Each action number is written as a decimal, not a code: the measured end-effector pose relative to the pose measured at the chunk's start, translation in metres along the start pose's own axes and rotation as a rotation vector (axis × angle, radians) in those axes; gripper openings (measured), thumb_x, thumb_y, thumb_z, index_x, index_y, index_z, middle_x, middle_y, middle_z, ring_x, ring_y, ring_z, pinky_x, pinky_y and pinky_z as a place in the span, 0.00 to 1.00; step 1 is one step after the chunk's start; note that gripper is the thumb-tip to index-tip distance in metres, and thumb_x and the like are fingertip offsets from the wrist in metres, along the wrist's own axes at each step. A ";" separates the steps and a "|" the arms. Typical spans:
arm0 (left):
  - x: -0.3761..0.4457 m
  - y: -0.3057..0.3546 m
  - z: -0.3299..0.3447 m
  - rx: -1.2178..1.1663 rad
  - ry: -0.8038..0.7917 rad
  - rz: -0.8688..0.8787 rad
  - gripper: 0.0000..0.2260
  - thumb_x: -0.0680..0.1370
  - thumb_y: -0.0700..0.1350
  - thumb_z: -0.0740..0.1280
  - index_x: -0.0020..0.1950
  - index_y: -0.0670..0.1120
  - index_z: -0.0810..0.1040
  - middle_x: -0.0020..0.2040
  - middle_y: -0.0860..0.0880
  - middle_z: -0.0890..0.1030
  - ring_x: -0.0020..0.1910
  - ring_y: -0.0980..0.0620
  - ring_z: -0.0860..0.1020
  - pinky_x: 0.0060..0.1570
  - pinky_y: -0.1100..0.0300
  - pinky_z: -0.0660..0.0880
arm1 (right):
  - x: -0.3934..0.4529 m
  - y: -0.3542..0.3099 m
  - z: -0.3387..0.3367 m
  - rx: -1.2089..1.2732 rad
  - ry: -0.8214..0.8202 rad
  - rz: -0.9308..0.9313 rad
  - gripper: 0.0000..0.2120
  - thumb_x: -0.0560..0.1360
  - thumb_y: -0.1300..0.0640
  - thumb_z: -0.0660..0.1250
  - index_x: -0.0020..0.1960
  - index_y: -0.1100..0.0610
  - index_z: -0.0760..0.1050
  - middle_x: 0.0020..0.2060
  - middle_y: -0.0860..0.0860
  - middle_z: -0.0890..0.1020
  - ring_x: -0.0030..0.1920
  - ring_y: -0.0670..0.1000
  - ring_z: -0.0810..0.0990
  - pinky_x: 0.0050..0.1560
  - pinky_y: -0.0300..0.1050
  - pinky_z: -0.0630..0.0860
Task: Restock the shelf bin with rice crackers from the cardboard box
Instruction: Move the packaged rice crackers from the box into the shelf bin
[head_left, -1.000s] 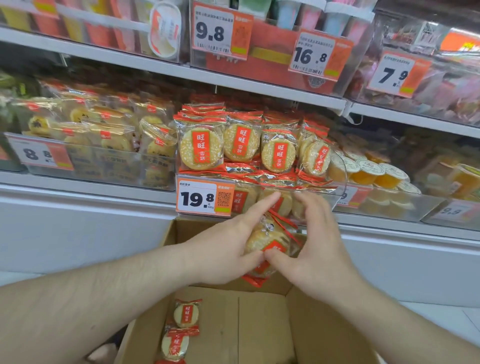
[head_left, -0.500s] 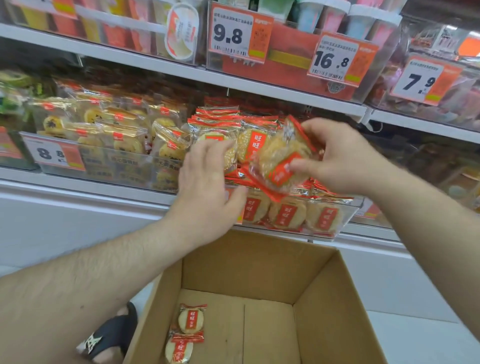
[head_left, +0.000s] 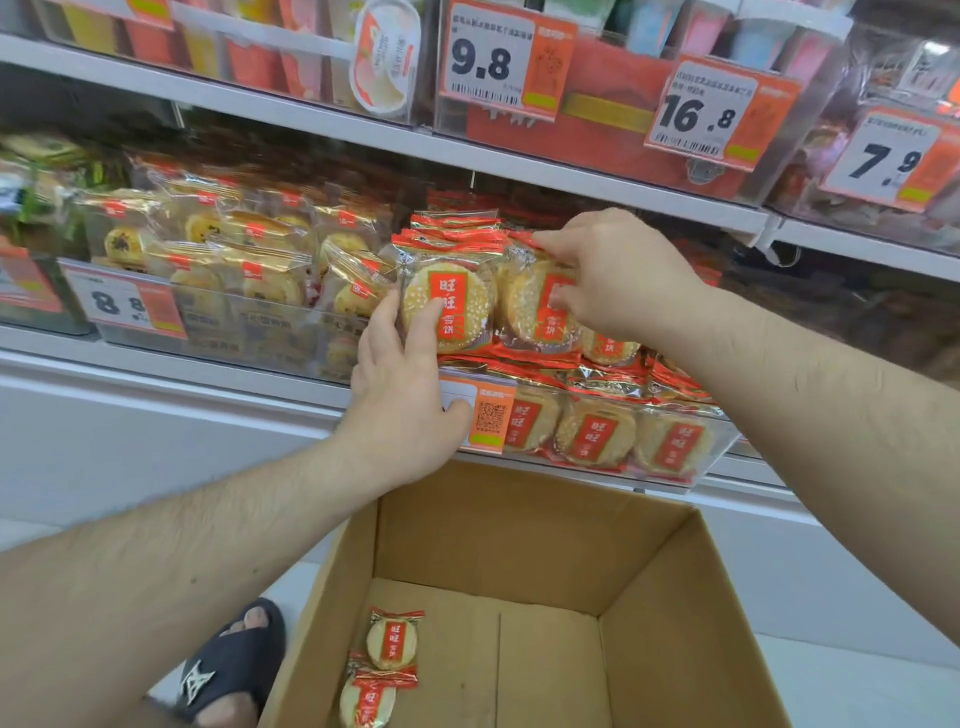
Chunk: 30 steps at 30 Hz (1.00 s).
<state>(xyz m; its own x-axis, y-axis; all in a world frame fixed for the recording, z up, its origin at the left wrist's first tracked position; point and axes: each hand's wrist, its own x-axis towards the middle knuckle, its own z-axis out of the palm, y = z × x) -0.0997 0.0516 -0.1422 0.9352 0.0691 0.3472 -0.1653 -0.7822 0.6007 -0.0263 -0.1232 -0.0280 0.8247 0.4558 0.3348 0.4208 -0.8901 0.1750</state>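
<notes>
- Rice crackers (head_left: 445, 307): round, in clear wrappers with red labels. Upright rows stand in the top of the shelf bin (head_left: 675, 470); more lie behind its clear front. The stock sits at centre of view.
- Left hand (head_left: 402, 400): fingers straight, resting on the face of the front left packet, thumb beside the bin's price label (head_left: 480, 415). Judged a steadying press, so the standing row does not tip forward.
- Right hand (head_left: 613, 275): at 2 o'clock from the left hand, fingers curled onto the next packet (head_left: 540, 306), pinching its upper part. Judged to be seating it against its neighbour; how firm the grip is cannot be told.
- Hands apart, each on its own packet, side by side.
- Cardboard box (head_left: 519, 535): at 6 o'clock, below the bin, flaps open. Two packets remain (head_left: 390, 644) at its lower left corner; the floor of the box is otherwise bare card. Judged nearly done.
- Neighbouring bin (head_left: 218, 270): at 9 o'clock, gold-wrapped cakes, price label 8.8.
- Upper shelf (head_left: 311, 119): at 12 o'clock, close over the cracker rows, carrying labels 9.8, 16.8, 7.9. Judged the main obstruction: little headroom for dropping packets in from above.
- Sandalled foot (head_left: 228, 670): at 7 o'clock, just beside the box.
</notes>
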 end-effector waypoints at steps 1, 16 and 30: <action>0.000 -0.001 0.001 0.002 -0.002 0.004 0.40 0.75 0.46 0.68 0.79 0.52 0.46 0.78 0.50 0.39 0.77 0.45 0.42 0.75 0.46 0.49 | -0.003 -0.002 0.003 -0.040 -0.002 -0.027 0.26 0.76 0.53 0.70 0.73 0.49 0.70 0.64 0.53 0.75 0.67 0.58 0.69 0.63 0.57 0.72; 0.000 -0.006 0.001 0.113 0.194 0.243 0.34 0.70 0.47 0.65 0.74 0.47 0.58 0.74 0.42 0.56 0.74 0.42 0.53 0.69 0.40 0.56 | -0.021 -0.003 0.018 0.090 0.008 0.052 0.41 0.74 0.47 0.71 0.80 0.53 0.53 0.78 0.55 0.57 0.77 0.56 0.54 0.77 0.51 0.54; -0.010 0.003 0.005 -0.079 -0.056 0.441 0.16 0.74 0.43 0.65 0.62 0.49 0.72 0.49 0.55 0.74 0.43 0.63 0.71 0.45 0.65 0.67 | -0.066 -0.018 0.038 0.259 0.661 -0.077 0.11 0.71 0.59 0.68 0.51 0.63 0.79 0.47 0.58 0.80 0.49 0.58 0.77 0.52 0.51 0.73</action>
<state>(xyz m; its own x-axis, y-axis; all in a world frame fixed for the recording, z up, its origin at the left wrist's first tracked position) -0.1075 0.0451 -0.1475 0.7851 -0.2957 0.5442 -0.5733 -0.6794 0.4580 -0.0740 -0.1373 -0.0889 0.4220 0.3511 0.8359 0.6123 -0.7903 0.0229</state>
